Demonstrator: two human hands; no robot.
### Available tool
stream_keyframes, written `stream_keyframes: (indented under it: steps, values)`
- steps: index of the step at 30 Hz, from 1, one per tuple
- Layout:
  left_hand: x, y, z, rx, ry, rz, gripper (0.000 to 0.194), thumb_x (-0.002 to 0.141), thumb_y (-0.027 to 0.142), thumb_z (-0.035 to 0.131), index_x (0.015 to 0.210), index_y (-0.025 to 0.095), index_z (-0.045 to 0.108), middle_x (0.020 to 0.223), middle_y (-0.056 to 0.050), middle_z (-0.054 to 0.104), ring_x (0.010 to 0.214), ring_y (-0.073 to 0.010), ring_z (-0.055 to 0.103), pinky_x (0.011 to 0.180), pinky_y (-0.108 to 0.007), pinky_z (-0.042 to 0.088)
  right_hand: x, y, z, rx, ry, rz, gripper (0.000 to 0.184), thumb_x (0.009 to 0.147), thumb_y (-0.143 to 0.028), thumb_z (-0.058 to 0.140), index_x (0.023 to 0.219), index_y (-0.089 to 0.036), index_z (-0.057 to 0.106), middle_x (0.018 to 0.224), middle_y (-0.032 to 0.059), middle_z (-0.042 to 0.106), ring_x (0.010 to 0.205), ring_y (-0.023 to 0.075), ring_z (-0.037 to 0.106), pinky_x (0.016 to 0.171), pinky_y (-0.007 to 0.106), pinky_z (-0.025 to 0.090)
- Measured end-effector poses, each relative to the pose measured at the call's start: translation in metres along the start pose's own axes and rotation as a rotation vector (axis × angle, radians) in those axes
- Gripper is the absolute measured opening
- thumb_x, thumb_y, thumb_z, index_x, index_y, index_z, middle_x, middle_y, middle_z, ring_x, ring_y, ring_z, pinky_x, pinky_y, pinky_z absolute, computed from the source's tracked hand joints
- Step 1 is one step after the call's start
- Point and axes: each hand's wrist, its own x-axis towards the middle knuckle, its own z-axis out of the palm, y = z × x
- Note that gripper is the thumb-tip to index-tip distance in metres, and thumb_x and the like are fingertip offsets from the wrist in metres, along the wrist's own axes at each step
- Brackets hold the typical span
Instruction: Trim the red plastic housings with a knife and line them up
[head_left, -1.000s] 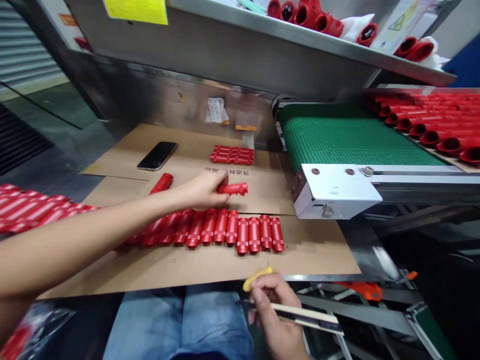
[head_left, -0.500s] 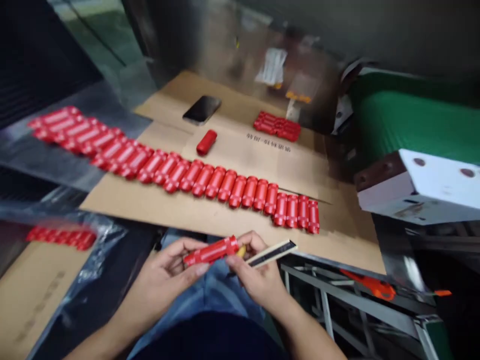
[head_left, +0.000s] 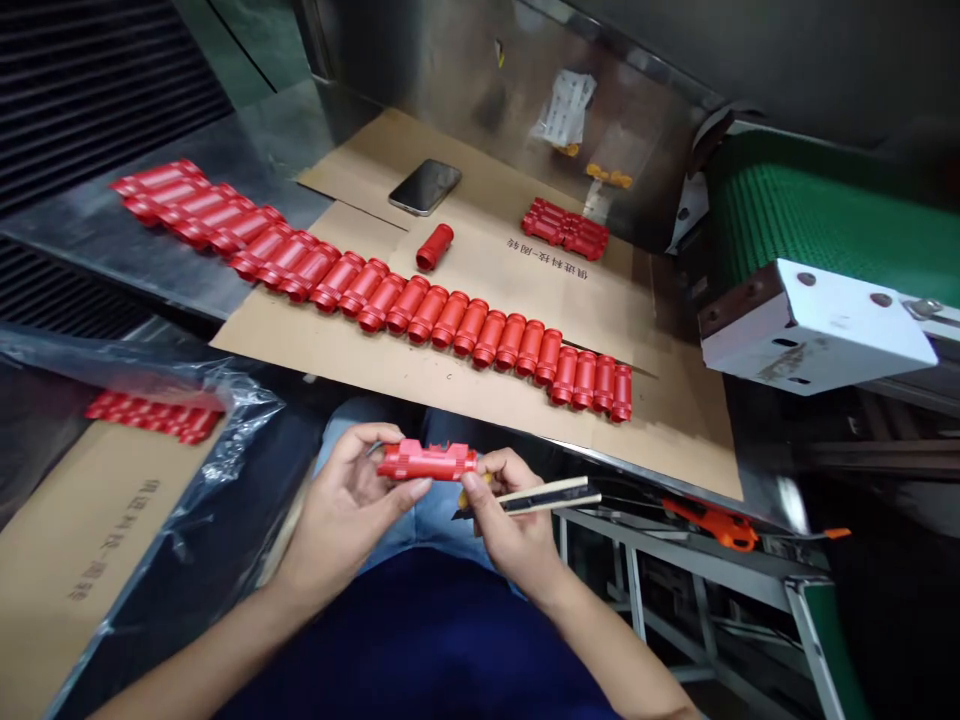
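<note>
Both hands have come back off the cardboard sheet [head_left: 375, 372] and now hold a red plastic part [head_left: 426, 461] above the blue jeans [head_left: 435, 515].
The left hand [head_left: 345, 505] curls around one end of the part, and the right hand [head_left: 510, 530] pinches the other end while also gripping a yellow-handled craft knife [head_left: 544, 497]. On the cardboard sheet lie a long row of red tubes [head_left: 465, 335], one lone red tube [head_left: 435, 246], a small block of red parts [head_left: 565, 228], and a black phone [head_left: 425, 187]. Chinese words [head_left: 546, 258] are printed on it, but they are too small to read well.
</note>
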Motion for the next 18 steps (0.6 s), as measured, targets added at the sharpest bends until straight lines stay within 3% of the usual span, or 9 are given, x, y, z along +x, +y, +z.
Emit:
stream_keyframes:
  steps: [3,6,8,12,15,17,18]
  values:
    - [0.005,0.002,0.014,-0.167,0.067,-0.222,0.036,0.083,0.033,0.104,0.100,0.020,0.075,0.092,-0.001,0.071,0.076,-0.0128,0.066,0.071,-0.022,0.059,-0.002,0.004,0.000,-0.289,-0.010,-0.359,0.015,0.113,-0.027,0.068,0.099,-0.022,0.069,0.075,-0.0007,0.068,0.060,0.0128,0.060,0.059,0.026,0.049]
    - [0.008,0.003,0.023,-0.301,0.063,-0.377,0.035,0.087,0.035,0.102,0.103,0.017,0.076,0.093,-0.003,0.074,0.084,-0.0147,0.071,0.079,-0.024,0.065,-0.002,0.009,0.001,-0.448,0.015,-0.591,0.010,0.110,-0.020,0.066,0.104,-0.021,0.074,0.073,0.0008,0.065,0.058,0.0146,0.056,0.056,0.029,0.046]
    - [0.008,0.002,0.023,-0.344,0.072,-0.369,0.035,0.086,0.030,0.103,0.105,0.017,0.076,0.097,-0.004,0.077,0.089,-0.0151,0.074,0.085,-0.025,0.067,-0.001,0.013,0.003,-0.409,-0.002,-0.553,0.015,0.110,-0.026,0.068,0.097,-0.021,0.074,0.070,0.0010,0.064,0.057,0.0151,0.057,0.054,0.029,0.046]
    - [0.006,-0.003,0.015,-0.353,0.094,-0.137,0.043,0.081,0.017,0.105,0.113,0.020,0.077,0.103,-0.004,0.082,0.091,-0.0142,0.079,0.088,-0.022,0.067,0.005,0.016,0.001,-0.179,-0.041,-0.193,0.039,0.119,-0.043,0.058,0.088,-0.022,0.067,0.064,-0.0019,0.067,0.046,0.0122,0.061,0.045,0.023,0.048]
    - [0.007,-0.001,0.005,-0.342,0.059,-0.099,0.044,0.086,0.023,0.103,0.123,0.021,0.078,0.111,-0.007,0.086,0.090,-0.0187,0.084,0.088,-0.029,0.072,0.011,0.009,-0.011,-0.111,-0.031,-0.065,0.042,0.123,-0.045,0.053,0.091,-0.022,0.067,0.058,-0.0058,0.066,0.038,0.0112,0.059,0.038,0.021,0.047]
    - [0.009,0.001,0.000,-0.346,0.033,-0.172,0.043,0.093,0.029,0.098,0.129,0.022,0.077,0.115,-0.009,0.087,0.087,-0.0217,0.086,0.085,-0.034,0.074,0.010,-0.001,-0.022,-0.135,-0.023,-0.100,0.032,0.115,-0.042,0.072,0.090,-0.021,0.073,0.071,-0.0003,0.076,0.056,0.0148,0.073,0.053,0.024,0.062]
    - [0.010,0.003,-0.002,-0.351,0.025,-0.215,0.043,0.095,0.031,0.097,0.132,0.023,0.076,0.115,-0.010,0.087,0.086,-0.0228,0.087,0.083,-0.036,0.075,0.009,-0.007,-0.027,-0.196,-0.044,-0.197,0.021,0.111,-0.035,0.078,0.095,-0.021,0.079,0.081,0.0039,0.082,0.076,0.0194,0.082,0.069,0.029,0.070]
